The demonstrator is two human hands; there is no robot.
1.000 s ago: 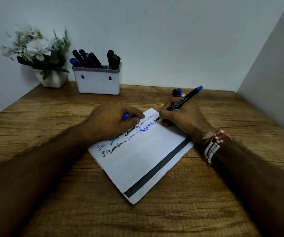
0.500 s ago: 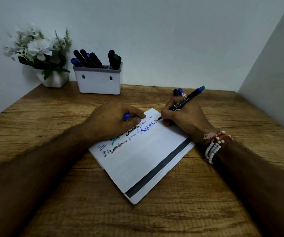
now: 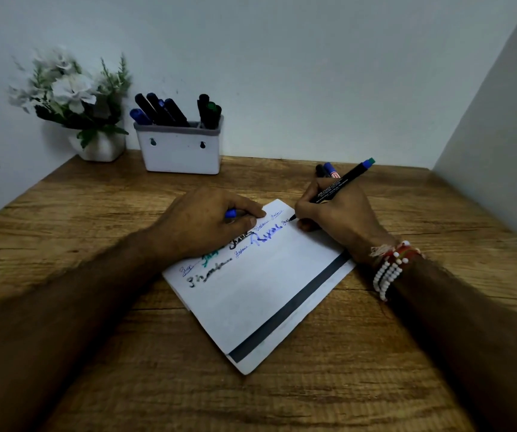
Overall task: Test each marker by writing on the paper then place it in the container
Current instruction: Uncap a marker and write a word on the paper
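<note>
Paper (image 3: 260, 294) with a dark stripe lies on the wooden table (image 3: 282, 400). On its far-left part rests the left hand (image 3: 201, 222), fingers curled round a blue cap (image 3: 230, 212). At its far corner the right hand (image 3: 341, 219) grips a black marker (image 3: 342, 181), tip touching the sheet. Just beyond the paper lie spare markers (image 3: 328, 170); farther beyond, leftward, stands the white container (image 3: 182, 151) holding markers.

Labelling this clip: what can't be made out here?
Head view:
- Blue piece in the left hand: fingers hide most of it.
- Two markers behind the right hand: only ends show.
- Small writing on the paper and the black marker: too small to read.
- Marker count in the container: its wall and overlap hide it.
</note>
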